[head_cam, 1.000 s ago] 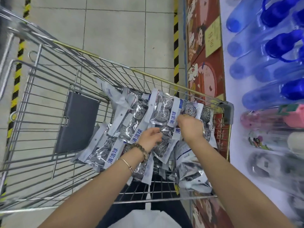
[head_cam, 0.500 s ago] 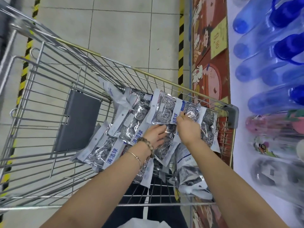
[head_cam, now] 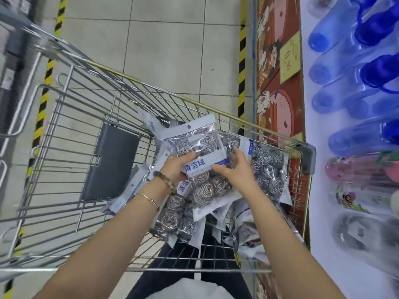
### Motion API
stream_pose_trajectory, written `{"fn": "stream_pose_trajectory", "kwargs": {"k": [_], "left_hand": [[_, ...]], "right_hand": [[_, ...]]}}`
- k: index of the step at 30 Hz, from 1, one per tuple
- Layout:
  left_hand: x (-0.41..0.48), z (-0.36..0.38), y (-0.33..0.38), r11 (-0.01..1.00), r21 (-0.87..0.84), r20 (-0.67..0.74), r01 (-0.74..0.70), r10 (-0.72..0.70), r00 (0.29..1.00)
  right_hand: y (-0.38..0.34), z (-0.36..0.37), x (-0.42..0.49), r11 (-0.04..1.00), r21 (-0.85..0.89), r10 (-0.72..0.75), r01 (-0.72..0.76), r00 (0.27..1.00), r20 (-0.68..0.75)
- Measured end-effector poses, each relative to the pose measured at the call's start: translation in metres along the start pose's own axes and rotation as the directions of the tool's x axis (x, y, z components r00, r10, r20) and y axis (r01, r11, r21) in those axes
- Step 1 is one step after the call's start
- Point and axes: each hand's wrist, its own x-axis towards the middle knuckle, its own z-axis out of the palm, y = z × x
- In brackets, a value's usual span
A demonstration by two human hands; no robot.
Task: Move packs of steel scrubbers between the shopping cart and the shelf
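Several clear packs of steel scrubbers (head_cam: 267, 171) with white and blue labels lie piled in the near right part of the wire shopping cart (head_cam: 90, 117). My left hand (head_cam: 177, 169) grips a bunch of packs (head_cam: 194, 145) by their lower edge, raised above the pile with the top pack standing upright. My right hand (head_cam: 235, 167) is at the right side of that bunch, fingers spread and touching the label and the plastic. More packs hang under my left wrist.
A grey child-seat flap (head_cam: 110, 160) lies in the cart's left half. The shelf (head_cam: 319, 190) on the right carries blue plastic bottles (head_cam: 345, 67) and printed cups, with a yellow price tag (head_cam: 290, 57) on its red front. Tiled floor lies beyond the cart.
Both hands have gathered packs and lifted them off the pile; the top pack now stands upright. The right hand has let go of its earlier pack and moved to the bunch.
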Motion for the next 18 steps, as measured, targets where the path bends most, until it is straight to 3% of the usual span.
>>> {"fn": "stream_pose_trajectory", "kwargs": {"k": [2, 3, 5, 6, 10, 13, 18], "left_hand": [[-0.003, 0.0, 0.008, 0.995, 0.098, 0.023, 0.023, -0.026, 0.999], [-0.003, -0.002, 0.013, 0.989, 0.149, -0.024, 0.014, -0.01, 1.0], [0.003, -0.013, 0.025, 0.978, 0.198, -0.187, -0.066, 0.103, 0.977], [0.007, -0.022, 0.035, 0.984, 0.143, -0.283, -0.103, 0.14, 0.949], [0.037, -0.068, 0.079, 0.997, 0.022, -0.498, -0.072, 0.074, 0.864], [0.071, -0.082, 0.11, 0.999, 0.028, -0.524, 0.04, -0.019, 0.851], [0.145, -0.099, 0.108, 0.937, 0.303, -0.416, 0.177, -0.037, 0.909]], "right_hand": [[-0.006, 0.001, 0.002, 0.975, 0.165, 0.107, -0.151, 0.962, 0.252], [-0.006, 0.004, 0.004, 0.967, 0.188, 0.111, -0.173, 0.948, 0.297], [0.0, 0.012, 0.006, 0.965, 0.212, 0.1, -0.152, 0.966, 0.237], [0.002, 0.015, 0.007, 0.962, 0.235, 0.098, -0.139, 0.979, 0.181], [0.006, 0.021, 0.01, 0.914, 0.385, 0.123, -0.131, 0.991, 0.047], [0.006, 0.023, 0.013, 0.909, 0.397, 0.128, -0.127, 0.992, 0.023], [0.016, 0.032, 0.019, 0.915, 0.381, 0.15, -0.134, 0.989, -0.013]]}}
